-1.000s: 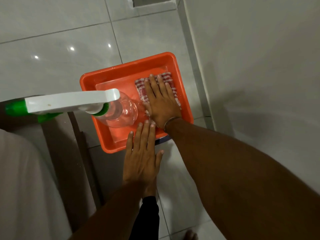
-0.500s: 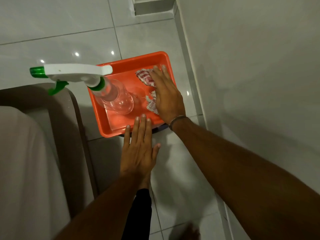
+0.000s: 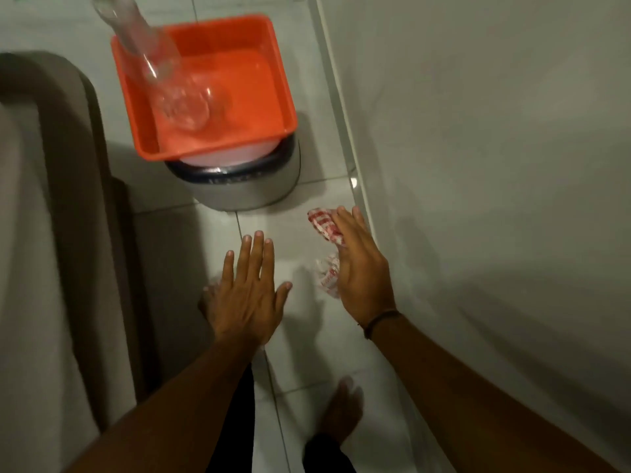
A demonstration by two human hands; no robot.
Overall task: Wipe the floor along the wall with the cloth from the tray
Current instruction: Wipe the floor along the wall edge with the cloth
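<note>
Cloth (image 3: 324,227) out of tray (image 3: 286,107) now, bunched in our right hand (image 3: 362,271), right-centre of frame, just beside wall base (image 3: 358,186). Red-check bunch sticks out forward-left past fingers (image 3: 345,221); pale bit pokes out under palm. Fingers straight and close together, pinning cloth against palm; can't tell if it's touching floor (image 3: 300,336) yet. Left hand (image 3: 249,295) lower centre, flat, fingers spread, holds nothing. Right hand nearer wall, so we guess wipe runs along skirting.
</note>
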